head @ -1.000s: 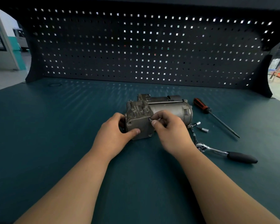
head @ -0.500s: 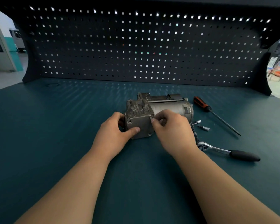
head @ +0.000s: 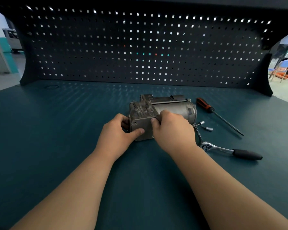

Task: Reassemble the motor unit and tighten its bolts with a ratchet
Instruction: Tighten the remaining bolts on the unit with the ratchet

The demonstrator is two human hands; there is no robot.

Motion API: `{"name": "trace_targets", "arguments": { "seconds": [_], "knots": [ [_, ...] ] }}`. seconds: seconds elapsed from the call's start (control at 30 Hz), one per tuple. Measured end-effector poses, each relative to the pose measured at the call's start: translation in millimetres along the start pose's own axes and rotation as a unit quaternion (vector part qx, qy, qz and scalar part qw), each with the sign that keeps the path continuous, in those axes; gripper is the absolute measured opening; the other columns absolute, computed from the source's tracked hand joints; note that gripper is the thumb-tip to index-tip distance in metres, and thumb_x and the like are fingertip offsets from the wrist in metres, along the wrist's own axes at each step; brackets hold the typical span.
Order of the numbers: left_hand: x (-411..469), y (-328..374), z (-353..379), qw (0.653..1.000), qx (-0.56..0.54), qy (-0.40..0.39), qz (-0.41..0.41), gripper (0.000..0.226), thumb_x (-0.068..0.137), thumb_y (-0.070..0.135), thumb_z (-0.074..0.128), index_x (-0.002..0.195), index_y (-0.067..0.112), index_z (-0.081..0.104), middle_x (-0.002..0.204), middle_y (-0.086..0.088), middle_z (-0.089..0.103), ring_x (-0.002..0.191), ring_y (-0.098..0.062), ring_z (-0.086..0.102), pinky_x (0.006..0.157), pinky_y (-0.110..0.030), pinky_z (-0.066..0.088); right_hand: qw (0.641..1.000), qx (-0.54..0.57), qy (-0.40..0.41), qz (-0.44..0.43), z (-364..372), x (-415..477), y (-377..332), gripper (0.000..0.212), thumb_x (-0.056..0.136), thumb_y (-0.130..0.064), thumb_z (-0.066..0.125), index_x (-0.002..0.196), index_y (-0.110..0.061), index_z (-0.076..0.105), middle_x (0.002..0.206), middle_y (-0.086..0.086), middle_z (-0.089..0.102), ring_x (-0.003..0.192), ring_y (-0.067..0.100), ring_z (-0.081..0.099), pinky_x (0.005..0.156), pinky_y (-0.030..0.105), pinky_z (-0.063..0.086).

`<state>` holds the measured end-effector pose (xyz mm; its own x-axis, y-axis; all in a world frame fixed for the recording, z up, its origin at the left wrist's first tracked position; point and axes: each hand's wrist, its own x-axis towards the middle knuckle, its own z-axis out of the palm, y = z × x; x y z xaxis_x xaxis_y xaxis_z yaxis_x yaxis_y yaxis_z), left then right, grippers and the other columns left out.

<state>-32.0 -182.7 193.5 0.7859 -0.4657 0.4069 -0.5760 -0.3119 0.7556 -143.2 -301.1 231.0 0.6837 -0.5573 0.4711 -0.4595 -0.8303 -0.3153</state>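
Observation:
A grey metal motor unit (head: 170, 107) lies on its side in the middle of the dark teal bench (head: 56, 138). My left hand (head: 119, 135) grips its near end block, thumb pressed on the flat front plate. My right hand (head: 172, 129) has its thumb and fingers pinched at the plate's upper right corner, where a bolt sits; the bolt itself is hidden under the fingertips. The ratchet (head: 226, 149) with a black handle lies on the bench just right of my right wrist, untouched.
An orange-and-black screwdriver (head: 218, 115) lies at an angle to the right of the motor. Two small sockets (head: 208, 129) sit between it and the ratchet. A black pegboard (head: 140, 47) walls off the back of the bench.
My right thumb and fingers have shifted slightly at the plate's upper right corner, covering the bolt. The left hand keeps the same hold. The camera has tilted a little.

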Motion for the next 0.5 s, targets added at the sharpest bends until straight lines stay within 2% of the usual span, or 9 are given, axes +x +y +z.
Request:
{"name": "trace_targets", "arguments": {
  "seconds": [0.07,0.17,0.23,0.3,0.33,0.4,0.5],
  "knots": [
    [-0.9,0.8,-0.7,1.0,-0.008,-0.002,0.002,0.038,0.058,0.053,0.08,0.079,0.032,0.055,0.073,0.019,0.063,0.074,0.013,0.055,0.055,-0.004,0.039,0.999,0.037,-0.023,0.026,-0.2,-0.2,2.5,0.036,0.097,-0.043,0.041,0.069,-0.02,0.042,0.064,-0.006,0.043,0.065,0.024,0.045,0.049,0.028,0.024],
    [-2.6,2.9,-0.9,1.0,-0.022,-0.013,0.01,0.04,0.053,0.056,0.078,0.076,0.031,0.056,0.076,0.029,0.062,0.07,0.01,0.057,0.053,-0.005,0.038,0.969,0.206,-0.088,0.104,-3.6,1.5,7.8,0.042,0.099,-0.039,0.041,0.071,-0.014,0.058,0.057,-0.003,0.054,0.059,0.02,0.051,0.049,0.027,0.029],
    [-3.1,2.7,-2.0,0.999,-0.027,-0.018,0.016,0.039,0.053,0.055,0.078,0.075,0.03,0.057,0.076,0.029,0.061,0.068,0.008,0.058,0.052,-0.006,0.038,0.938,0.292,-0.117,0.147,-5.7,1.5,10.3,0.043,0.1,-0.036,0.042,0.069,-0.015,0.063,0.041,-0.009,0.053,0.045,0.009,0.048,0.044,0.025,0.031],
    [-2.6,1.3,-4.0,0.999,-0.031,-0.024,0.017,0.036,0.056,0.05,0.081,0.076,0.03,0.059,0.076,0.027,0.063,0.066,0.006,0.058,0.052,-0.007,0.038,0.919,0.332,-0.132,0.167,-7.1,1.0,13.1,0.045,0.1,-0.036,0.042,0.064,-0.017,0.061,0.033,-0.015,0.046,0.037,0.006,0.043,0.043,0.024,0.03],
    [-2.3,0.2,-5.0,0.999,-0.036,-0.028,0.016,0.035,0.057,0.048,0.083,0.077,0.03,0.06,0.076,0.026,0.063,0.065,0.006,0.058,0.052,-0.007,0.039,0.915,0.339,-0.137,0.167,-7.4,0.7,14.8,0.046,0.1,-0.037,0.043,0.062,-0.017,0.061,0.032,-0.015,0.045,0.035,0.005,0.041,0.045,0.025,0.028],
    [-1.9,-1.1,-6.2,0.998,-0.044,-0.035,0.012,0.033,0.059,0.045,0.084,0.078,0.03,0.061,0.075,0.024,0.064,0.063,0.006,0.058,0.052,-0.007,0.04,0.936,0.297,-0.13,0.136,-8.3,-0.5,18.8,0.047,0.096,-0.042,0.047,0.06,-0.014,0.057,0.035,-0.012,0.045,0.035,0.003,0.041,0.046,0.027,0.027],
    [-1.5,-1.4,-6.4,0.998,-0.051,-0.039,0.012,0.032,0.06,0.043,0.085,0.079,0.03,0.062,0.074,0.022,0.065,0.061,0.006,0.058,0.051,-0.008,0.04,0.976,0.191,-0.068,0.073,-9.5,-2.2,20.0,0.043,0.089,-0.049,0.057,0.067,-0.012,0.056,0.053,-0.007,0.056,0.056,0.012,0.055,0.051,0.027,0.039]
  ]
}}
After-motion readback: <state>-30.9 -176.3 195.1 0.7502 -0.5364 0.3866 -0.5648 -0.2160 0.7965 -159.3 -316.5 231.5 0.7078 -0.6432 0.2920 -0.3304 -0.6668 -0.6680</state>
